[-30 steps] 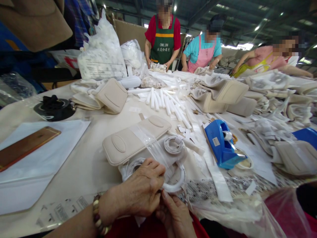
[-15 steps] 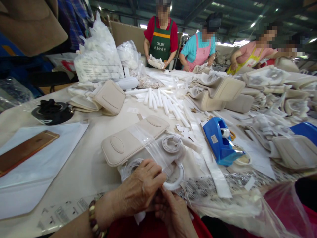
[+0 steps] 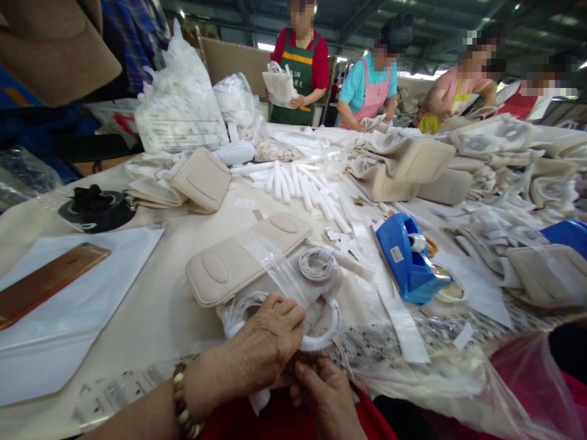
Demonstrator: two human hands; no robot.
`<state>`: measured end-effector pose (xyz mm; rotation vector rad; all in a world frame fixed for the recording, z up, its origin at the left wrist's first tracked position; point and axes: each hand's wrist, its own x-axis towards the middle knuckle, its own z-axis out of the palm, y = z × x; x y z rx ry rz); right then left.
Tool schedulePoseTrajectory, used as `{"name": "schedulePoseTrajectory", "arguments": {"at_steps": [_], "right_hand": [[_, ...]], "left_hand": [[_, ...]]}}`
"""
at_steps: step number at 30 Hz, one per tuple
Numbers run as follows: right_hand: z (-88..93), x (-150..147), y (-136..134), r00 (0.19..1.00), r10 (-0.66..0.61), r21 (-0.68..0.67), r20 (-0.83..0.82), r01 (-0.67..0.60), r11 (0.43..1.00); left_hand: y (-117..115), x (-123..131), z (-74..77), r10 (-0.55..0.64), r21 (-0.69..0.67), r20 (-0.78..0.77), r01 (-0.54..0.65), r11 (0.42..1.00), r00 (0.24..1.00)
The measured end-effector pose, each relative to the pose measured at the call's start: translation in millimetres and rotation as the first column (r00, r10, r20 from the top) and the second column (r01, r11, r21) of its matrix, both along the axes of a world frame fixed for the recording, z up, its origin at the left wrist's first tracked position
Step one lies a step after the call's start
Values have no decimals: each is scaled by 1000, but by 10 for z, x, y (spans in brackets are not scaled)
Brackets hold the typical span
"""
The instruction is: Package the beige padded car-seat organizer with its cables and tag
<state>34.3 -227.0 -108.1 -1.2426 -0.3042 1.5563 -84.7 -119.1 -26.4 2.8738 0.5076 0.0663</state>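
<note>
A beige handbag (image 3: pixel 243 267) lies on the table in front of me, with clear plastic wrapped across its middle. A coiled strap (image 3: pixel 315 263) rests on its right side, and a white-wrapped handle (image 3: pixel 334 327) curves out near my hands. My left hand (image 3: pixel 266 342) is closed over the near edge of the bag beside the handle, its fingertips partly hidden. Just below, my right hand (image 3: pixel 326 388) is closed with thumb and fingers pinched together under that edge. What lies between those fingers is hidden.
To the right stands a blue tape dispenser (image 3: pixel 408 260). A phone (image 3: pixel 50 281) lies on white sheets at the left, near a black tape roll (image 3: pixel 96 208). White foam tubes (image 3: pixel 298 183) and stacked beige bags (image 3: pixel 403 168) fill the back. Several co-workers stand across the table.
My right hand has dropped slightly from my left, its fingers more curled. My left hand has barely moved. Across the table, the person in the green apron has raised a pale bag.
</note>
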Motion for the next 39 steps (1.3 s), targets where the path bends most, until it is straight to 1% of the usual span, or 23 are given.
{"name": "schedulePoseTrajectory", "arguments": {"at_steps": [4, 8, 12, 16, 20, 25, 30, 35, 39], "right_hand": [[-36, 16, -3, 996, -4, 26, 86, 2, 1000], [17, -6, 5, 995, -43, 42, 87, 40, 998], [89, -36, 14, 994, -91, 36, 54, 90, 995], [145, -75, 43, 991, -115, 7, 61, 115, 993], [102, -122, 111, 985, -170, 8, -10, 170, 985], [21, -152, 165, 975, -216, -29, -61, 214, 976], [79, -172, 160, 946, -291, -47, -144, 288, 957], [96, -167, 152, 948, -267, -32, -173, 265, 964], [105, -155, 137, 941, -299, -5, -161, 302, 953]], "left_hand": [[25, 26, -51, -6, -2, 49, 6, 1000, 999], [44, 17, -72, -7, 16, 92, 5, 1000, 996], [56, 22, -64, -41, 91, 103, 32, 995, 994], [49, 29, -95, -62, 167, 84, 47, 985, 995], [27, 11, -135, -46, 134, 122, 30, 991, 991], [9, -8, -184, -10, 91, 138, -2, 996, 990], [4, -1, -188, 5, 81, 153, -18, 997, 988], [-6, -1, -161, -11, 106, 145, -5, 994, 989], [-1, 2, -149, -14, 91, 140, 1, 996, 990]]}}
